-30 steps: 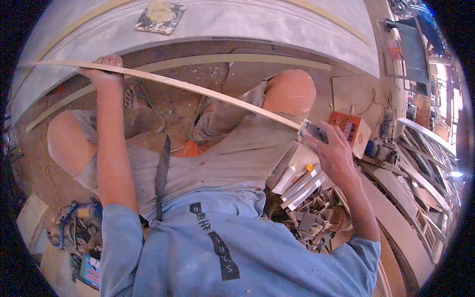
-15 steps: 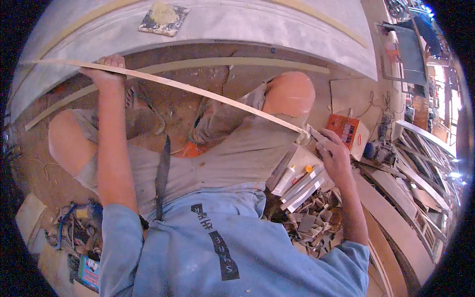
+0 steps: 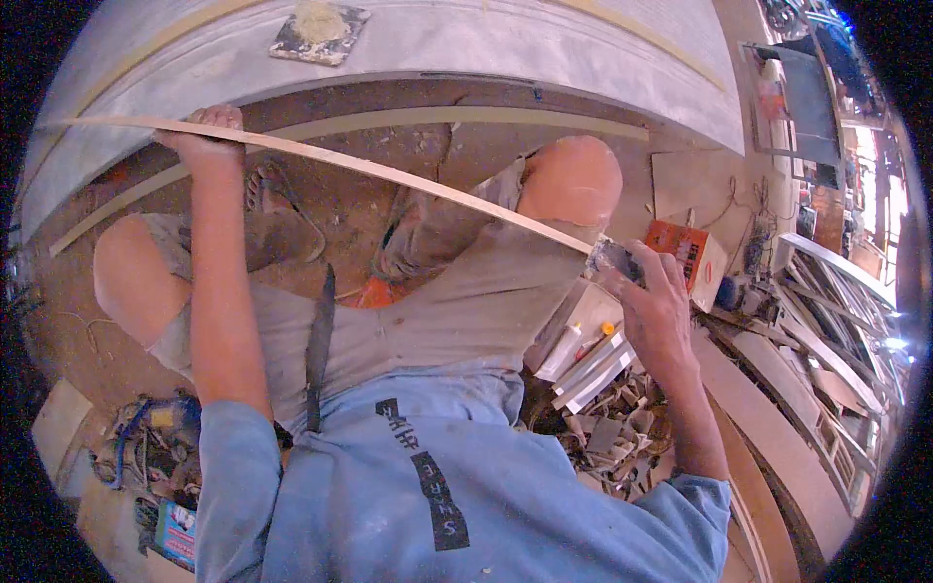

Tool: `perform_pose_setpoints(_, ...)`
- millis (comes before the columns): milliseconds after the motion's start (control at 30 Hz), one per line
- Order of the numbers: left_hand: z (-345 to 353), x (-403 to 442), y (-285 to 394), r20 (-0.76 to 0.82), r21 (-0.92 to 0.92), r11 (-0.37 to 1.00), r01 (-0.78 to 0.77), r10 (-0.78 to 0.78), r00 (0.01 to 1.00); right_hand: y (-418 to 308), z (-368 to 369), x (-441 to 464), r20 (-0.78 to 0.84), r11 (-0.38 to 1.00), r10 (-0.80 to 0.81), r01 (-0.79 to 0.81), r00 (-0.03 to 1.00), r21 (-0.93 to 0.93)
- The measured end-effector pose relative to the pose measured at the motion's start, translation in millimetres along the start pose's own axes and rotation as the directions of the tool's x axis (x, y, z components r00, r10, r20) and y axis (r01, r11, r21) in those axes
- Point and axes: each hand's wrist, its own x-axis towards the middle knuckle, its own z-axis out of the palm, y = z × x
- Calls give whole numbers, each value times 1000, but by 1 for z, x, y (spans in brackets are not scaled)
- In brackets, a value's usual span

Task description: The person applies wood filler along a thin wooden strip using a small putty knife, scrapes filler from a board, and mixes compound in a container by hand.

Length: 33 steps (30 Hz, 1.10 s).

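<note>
A long thin wood strip [image 3: 389, 178] slants from the upper left down to the right, across and above my legs. Near its far end, my left hand [image 3: 206, 134] is closed around it. By the strip's near end, my right hand [image 3: 653, 291] grips a dark, flat putty scraper [image 3: 615, 260], its face against or very close to the wood tip; actual contact I cannot make out. On the pale panel [image 3: 466, 63] ahead lies a dark square board [image 3: 292, 47] carrying a heap of yellowish putty [image 3: 323, 21].
An orange-red box [image 3: 677, 255] stands beyond my right hand. Below it, a tray holds a white tube [image 3: 561, 352] and pale strips, near a pile of scraps [image 3: 617, 437]. Wooden boards [image 3: 777, 408] lean at right. Another strip [image 3: 408, 118] lies past my knees.
My right hand has turned, so the scraper now shows its dark flat face at the strip's end, where pale putty showed before. The left hand and strip have hardly moved.
</note>
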Motion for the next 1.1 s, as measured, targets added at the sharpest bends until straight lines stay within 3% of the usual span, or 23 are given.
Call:
perform_pose_setpoints(67,16,-10,1,-210,5,1000,21,-19,977,3,1,-4,6,1000,11,-11,1000,-3)
perform_pose_setpoints(100,11,-5,-1,-207,4,1000,24,-22,978,4,2,-5,11,1000,18,-18,1000,-6)
perform_pose_setpoints(200,-9,15,-1,1,-8,1000,16,-16,1000,9,1,-7,34,999,36,-36,999,11)
perform_pose_setpoints(500,1,2,5,-18,-19,999,27,-28,999,22,9,-16,16,996,70,-71,997,62)
perform_pose_setpoints(600,6,-3,3,-9,69,997,-20,21,1000,25,7,-19,-2,997,62,-62,998,53)
perform_pose_setpoints(633,12,-5,4,-87,68,998,-13,19,996,30,11,-23,-3,997,63,-63,998,52)
perform_pose_setpoints(700,14,-5,6,-161,63,998,-7,17,987,50,32,-42,155,992,122,-115,980,-53)
perform_pose_setpoints(733,9,0,7,-72,-5,1000,9,-10,997,64,47,-68,149,991,128,-121,980,-59)
perform_pose_setpoints(800,-7,6,6,-10,-95,995,-12,11,1000,100,80,-102,322,937,320,-347,891,29)
perform_pose_setpoints(833,-9,7,4,0,-74,997,2,-2,1000,97,73,-102,337,940,307,-338,890,36)
perform_pose_setpoints(900,-5,7,6,86,-120,993,22,-11,996,86,55,-89,129,813,432,-447,893,373)
perform_pose_setpoints(933,-1,-2,1,96,-95,995,-2,11,995,75,43,-72,118,813,416,-427,902,395)
perform_pose_setpoints(1000,4,-25,-14,65,40,996,-79,76,995,38,14,-28,-71,822,456,-389,887,415)
perform_pose_setpoints(1033,-7,-25,-21,92,-104,990,90,-80,992,18,4,-5,-79,827,433,-361,898,430)
perform_pose_setpoints(1100,7,-69,-40,40,-102,994,41,-37,999,-28,-9,39,-144,698,354,-159,924,699)
